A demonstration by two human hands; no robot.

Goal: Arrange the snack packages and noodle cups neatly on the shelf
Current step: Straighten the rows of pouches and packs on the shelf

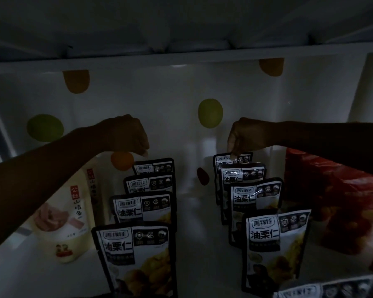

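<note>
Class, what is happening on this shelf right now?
A person is lining up chestnut pouches in two rows on a dim shelf. The right hand pinches the top of the right row's rear pouch. The left hand hovers, fingers curled, just above the left row's rear pouch. Flanking them: cream pouches left, red packages right.

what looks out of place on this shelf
One chestnut pouch at the bottom right edge sits tilted outside the left row and right row, which stand upright. The right hand pinches the right row's rearmost pouch.
</note>
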